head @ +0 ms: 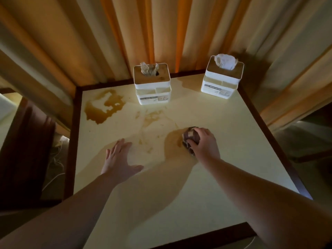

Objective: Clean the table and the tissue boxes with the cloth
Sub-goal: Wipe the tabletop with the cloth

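While both bare forearms reach in from the near edge, the table (224, 177) shows a pale cream top framed by a dark wooden rim. The left hand (117, 159) lies flat on the surface with fingers straight and spread, holding nothing. To its right, the right hand (203, 142) grips a bunched dark cloth (188, 139), fingers curled over the wad and pressing it down on the tabletop near the middle. Faint brown smears (152, 117) streak the surface just beyond the hands. Farther back toward the left corner sits a larger brown spill (102, 108), with a pale patch in its middle. At the far side stand two white tissue boxes, well apart: the left tissue box (152, 87) with a crumpled brownish tissue sticking out of its top, and the right tissue box (222, 79) with a whiter tissue. Behind the table hang tan and orange curtains (161, 29).
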Demonstrator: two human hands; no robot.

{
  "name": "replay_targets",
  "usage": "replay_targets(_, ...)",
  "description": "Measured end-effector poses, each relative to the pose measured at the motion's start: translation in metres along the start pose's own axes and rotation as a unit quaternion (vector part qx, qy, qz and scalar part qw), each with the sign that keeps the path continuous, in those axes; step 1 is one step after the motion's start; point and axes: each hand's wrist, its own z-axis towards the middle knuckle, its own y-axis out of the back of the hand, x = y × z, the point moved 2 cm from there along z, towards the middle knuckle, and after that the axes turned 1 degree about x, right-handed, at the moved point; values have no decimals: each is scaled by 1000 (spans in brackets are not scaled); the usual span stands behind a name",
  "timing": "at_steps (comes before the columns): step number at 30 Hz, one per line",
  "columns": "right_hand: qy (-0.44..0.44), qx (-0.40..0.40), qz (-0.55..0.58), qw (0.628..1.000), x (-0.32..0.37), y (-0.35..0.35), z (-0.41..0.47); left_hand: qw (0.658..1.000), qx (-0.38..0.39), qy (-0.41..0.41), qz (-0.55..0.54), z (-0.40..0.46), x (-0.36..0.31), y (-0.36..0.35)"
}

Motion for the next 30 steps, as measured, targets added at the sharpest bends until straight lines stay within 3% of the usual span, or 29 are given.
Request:
replay_targets(7, 91, 76, -13, 993, 82, -63, 27, 997, 39, -68, 26, 27, 40, 7)
replay_targets(12, 145, 141, -57, 978, 61, -63, -22, 996, 56, -69, 30, 27, 43, 4)
replay_targets(19, 65, 54, -94, 992, -5, -16, -6, 994, 72, -76, 21, 28, 45, 7)
replay_targets(24, 37, 9, -47, 998, 44, -34, 71, 995, 64, -80, 20, 26, 42, 8)
replay_targets(30, 103, 59, -52, 992, 137, -90, 109, 994, 70, -81, -9, 27, 44, 11)
